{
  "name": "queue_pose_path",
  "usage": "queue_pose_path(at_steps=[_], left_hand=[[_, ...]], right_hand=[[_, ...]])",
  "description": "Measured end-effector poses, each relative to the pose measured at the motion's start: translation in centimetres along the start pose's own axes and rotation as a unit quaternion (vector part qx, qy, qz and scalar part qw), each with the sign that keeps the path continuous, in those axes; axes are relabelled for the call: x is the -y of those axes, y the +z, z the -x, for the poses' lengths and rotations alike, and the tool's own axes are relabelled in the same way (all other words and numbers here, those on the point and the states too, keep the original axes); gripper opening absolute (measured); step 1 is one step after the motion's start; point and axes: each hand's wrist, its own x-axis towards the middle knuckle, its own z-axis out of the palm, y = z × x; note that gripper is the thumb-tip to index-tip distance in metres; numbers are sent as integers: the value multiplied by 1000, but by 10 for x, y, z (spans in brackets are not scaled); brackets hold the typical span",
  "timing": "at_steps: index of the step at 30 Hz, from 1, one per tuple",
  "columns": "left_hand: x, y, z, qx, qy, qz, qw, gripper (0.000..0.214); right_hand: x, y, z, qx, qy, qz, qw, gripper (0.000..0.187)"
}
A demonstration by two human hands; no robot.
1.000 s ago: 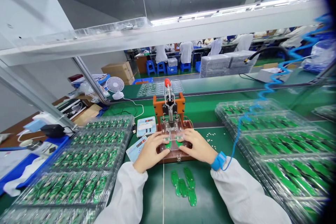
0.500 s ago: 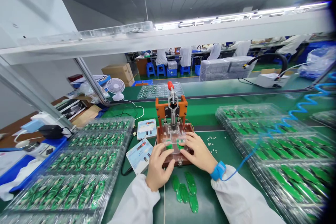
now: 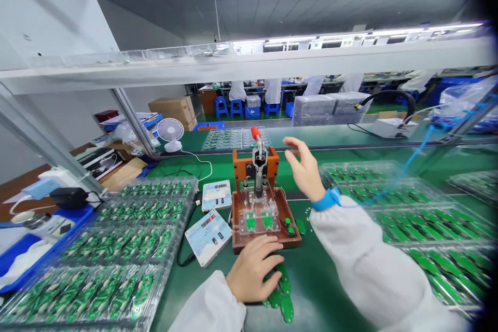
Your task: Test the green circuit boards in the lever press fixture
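My left hand (image 3: 252,270) rests on the green bench mat just in front of the fixture's brown base (image 3: 266,241), holding nothing, its fingertips close to several loose green circuit boards (image 3: 286,298). My right hand (image 3: 305,168) is raised in the air behind the fixture, its fingers apart and empty, with a blue wrist strap (image 3: 327,199) at the wrist. On the base lies a clear acrylic plate (image 3: 259,223) over two green boards (image 3: 259,221). An orange frame (image 3: 243,163) carries a toggle clamp with a red handle (image 3: 255,133) above them.
Two small test units with digital displays (image 3: 208,237) stand left of the fixture. Clear trays of green boards (image 3: 128,228) fill the left side, and more (image 3: 408,218) lie on the right. A small white fan (image 3: 170,129) stands at the back left.
My right hand has lifted off the clear plate and moved up and back. My left hand has slid forward off the fixture, uncovering the plate and its two boards.
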Motion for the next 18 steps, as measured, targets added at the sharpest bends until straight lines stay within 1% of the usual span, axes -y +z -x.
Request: queue_pose_path(at_steps=[2,4,5,7,8,9,11,13,15,16,18], left_hand=[[1,0,1,4,-2,-1,1000,27],[2,0,1,3,3,0,1000,25],[2,0,1,2,6,0,1000,24],[2,0,1,-1,10,1,1000,23],[1,0,1,-1,10,2,1000,23],[1,0,0,0,10,3,1000,23],[1,0,0,2,7,6,1000,22],[1,1,0,4,6,6,1000,22],[1,2,0,1,7,3,1000,23],[2,3,0,0,7,2,1000,23],[3,4,1,3,8,1,1000,23]], right_hand=[[16,9,-36,32,3,-11,999,40],[30,22,-66,85,25,-30,996,43],[37,28,-78,114,36,-43,992,48],[54,36,-92,155,48,-70,984,56],[64,36,-93,165,47,-84,982,55],[74,34,-90,166,37,-97,981,50],[97,22,-70,148,-13,-110,983,37],[116,6,-38,115,-114,-80,984,28],[125,-7,-3,98,-203,-22,974,28],[126,-12,14,93,-230,2,969,31],[121,-13,41,86,-259,31,961,40]])
